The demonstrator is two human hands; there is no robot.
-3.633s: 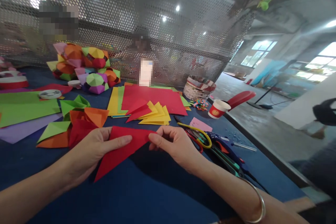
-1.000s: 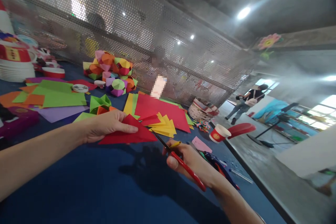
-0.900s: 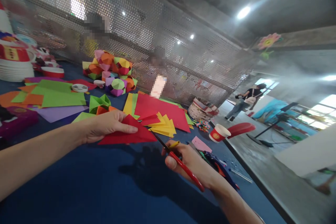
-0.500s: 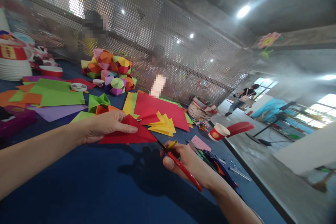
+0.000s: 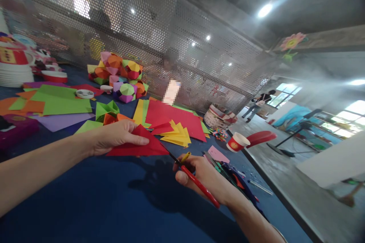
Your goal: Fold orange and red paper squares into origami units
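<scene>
My left hand (image 5: 114,136) pinches a folded red paper triangle (image 5: 142,147) and holds it a little above the dark blue table (image 5: 114,205). My right hand (image 5: 202,176) grips scissors with red and yellow handles (image 5: 196,182). The scissor blades point up and left and meet the right tip of the red triangle. A silver bangle shows at my right wrist near the bottom edge.
Folded yellow and red pieces (image 5: 173,134) lie on a red sheet (image 5: 173,115). Green, purple and orange papers (image 5: 57,102) and paper balls (image 5: 119,76) sit at left, more scissors (image 5: 236,176), a paper cup (image 5: 236,142) and a basket (image 5: 221,115) at right. A perforated metal screen (image 5: 171,45) backs the table.
Earlier both hands held the red triangle. Since then my right hand took up the scissors, and over the last second it brought the blades to the triangle's right tip.
</scene>
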